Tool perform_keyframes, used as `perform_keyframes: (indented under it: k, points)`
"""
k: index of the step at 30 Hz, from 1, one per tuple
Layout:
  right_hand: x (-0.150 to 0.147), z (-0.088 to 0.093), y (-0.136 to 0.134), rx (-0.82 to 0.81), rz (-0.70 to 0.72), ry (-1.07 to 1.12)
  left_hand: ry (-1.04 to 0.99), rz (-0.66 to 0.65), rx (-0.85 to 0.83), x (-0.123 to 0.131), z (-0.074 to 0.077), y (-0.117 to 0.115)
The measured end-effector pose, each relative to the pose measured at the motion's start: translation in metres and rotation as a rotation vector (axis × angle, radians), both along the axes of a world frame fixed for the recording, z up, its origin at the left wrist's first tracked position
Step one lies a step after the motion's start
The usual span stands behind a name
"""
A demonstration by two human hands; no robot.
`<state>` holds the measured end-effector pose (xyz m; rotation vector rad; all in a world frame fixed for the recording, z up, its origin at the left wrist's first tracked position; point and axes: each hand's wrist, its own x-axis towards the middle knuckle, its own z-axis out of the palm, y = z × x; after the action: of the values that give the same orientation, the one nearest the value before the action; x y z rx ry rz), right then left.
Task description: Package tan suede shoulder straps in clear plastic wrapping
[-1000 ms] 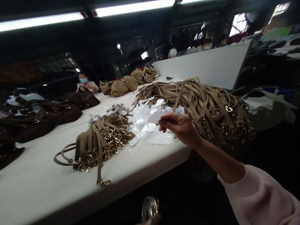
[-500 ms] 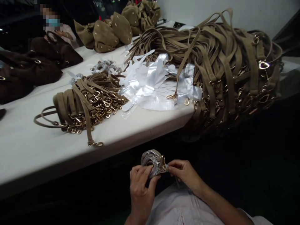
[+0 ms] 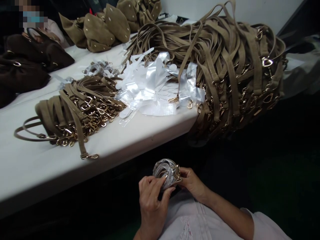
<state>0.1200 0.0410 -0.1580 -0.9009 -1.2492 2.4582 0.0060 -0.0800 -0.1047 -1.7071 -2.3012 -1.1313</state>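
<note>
A coiled bag strap (image 3: 166,166) in clear plastic wrap, with gold metal hardware on its right side, is held above my lap. My left hand (image 3: 153,196) grips the coil from the left, fingers over its face and thumb below. On the other side, my right hand (image 3: 191,181) pinches the strap near the gold hardware; some of its fingertips are hidden behind the coil. White and clear plastic strips (image 3: 152,88) lie on the white table (image 3: 120,163) beyond my hands.
A large heap of tan straps (image 3: 225,60) with gold clips hangs over the table's right end. A smaller strap bundle (image 3: 75,110) lies to the left, with wrapped coils (image 3: 96,69) behind it. Tan bags (image 3: 107,28) and dark brown bags (image 3: 22,73) stand farther back, near a person (image 3: 53,30).
My right hand has moved in closer against the coil's hardware side. The left hand keeps its grip, and the coil is turned slightly more face-on. The table scene has shifted left in view.
</note>
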Motion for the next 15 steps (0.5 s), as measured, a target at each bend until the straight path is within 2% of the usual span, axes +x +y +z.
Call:
perform_keyframes:
  k: [5, 10, 12, 15]
  points:
    - [-0.0005, 0.0009, -0.0079, -0.148, -0.024, 0.106, 0.000, -0.009, 0.042, 0.0044, -0.0013, 0.0011]
    - [0.0035, 0.0036, -0.0056, -0.201, -0.003, 0.182, -0.168, -0.009, 0.008, 0.0098, 0.0032, 0.0026]
    - [0.0060, 0.0032, -0.0020, -0.115, 0.027, 0.177, -0.242, -0.003, -0.027, 0.0101, 0.0039, 0.0015]
    - [0.0082, 0.0007, 0.0012, 0.182, 0.010, 0.176, -0.240, -0.013, -0.057, 0.0093, 0.0009, -0.0019]
